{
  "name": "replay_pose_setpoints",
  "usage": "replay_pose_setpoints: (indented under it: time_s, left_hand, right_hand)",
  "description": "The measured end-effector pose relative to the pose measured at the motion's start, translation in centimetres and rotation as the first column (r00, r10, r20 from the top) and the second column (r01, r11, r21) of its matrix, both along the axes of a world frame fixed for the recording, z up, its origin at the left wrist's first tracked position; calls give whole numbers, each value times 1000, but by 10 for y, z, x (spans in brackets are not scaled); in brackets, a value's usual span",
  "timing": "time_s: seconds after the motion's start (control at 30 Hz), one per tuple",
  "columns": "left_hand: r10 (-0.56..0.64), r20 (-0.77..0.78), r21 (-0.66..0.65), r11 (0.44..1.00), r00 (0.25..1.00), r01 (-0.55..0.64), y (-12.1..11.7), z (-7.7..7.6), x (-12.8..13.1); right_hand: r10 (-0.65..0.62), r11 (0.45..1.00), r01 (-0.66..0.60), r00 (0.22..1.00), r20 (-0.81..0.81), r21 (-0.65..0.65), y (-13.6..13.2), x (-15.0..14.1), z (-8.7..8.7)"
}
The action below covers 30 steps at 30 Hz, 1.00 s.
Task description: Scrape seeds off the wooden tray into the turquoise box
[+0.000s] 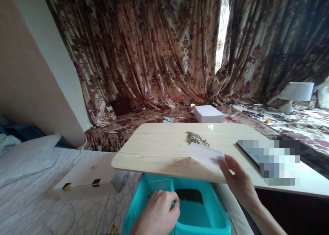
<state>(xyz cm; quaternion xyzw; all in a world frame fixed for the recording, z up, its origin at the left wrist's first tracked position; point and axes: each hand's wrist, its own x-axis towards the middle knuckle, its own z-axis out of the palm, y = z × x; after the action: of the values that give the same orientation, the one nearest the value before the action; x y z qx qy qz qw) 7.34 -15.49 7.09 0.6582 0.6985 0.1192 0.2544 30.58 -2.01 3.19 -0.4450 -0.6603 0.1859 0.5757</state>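
Note:
My right hand [239, 180] grips one end of a thin white plastic card [205, 154] between thumb and fingers, tilted over the wooden tabletop [151, 145]. Just beyond the card lies a loose pile of small green grains [196, 139], perhaps beans. My left hand [160, 209] hangs over the divider of a turquoise bin [221, 219], its fingers curled closed; whatever they hold, if anything, is hidden. In the bin's right compartment, a dark green layer of grains [190, 195] covers the far part of the floor. The left compartment is partly hidden by my left hand.
A tablet-like device [248, 154], mostly blurred out, lies on the tabletop's right. To the left, a white carton [87, 173] rests on the bed. Behind the table are a white box [209, 114] and patterned curtains [159, 56]. A lamp [295, 92] stands far right.

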Motion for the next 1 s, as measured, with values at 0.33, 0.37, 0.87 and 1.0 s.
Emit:
replay_pose_setpoints:
  time_s: [0.33, 0.37, 0.87, 1.0]
  left_hand:
    - [-10, 10, 12, 1000, 1000, 10, 1, -3, -5]
    - [-6, 9, 17, 1000, 1000, 6, 1, -3, -6]
    - [-6, -7, 24, 1000, 1000, 6, 1, -6, -6]
    - [-12, -16, 9, 1000, 1000, 12, 1, -5, -4]
  right_hand:
    - [15, 1000, -14, 1000, 12, -1, -3, 1, 0]
    - [15, 1000, -15, 1000, 13, 2, -2, 1, 0]
    - [102, 991, -109, 991, 90, 76, -34, 12, 12]
    - [-106, 984, 95, 992, 67, 152, -8, 23, 16]
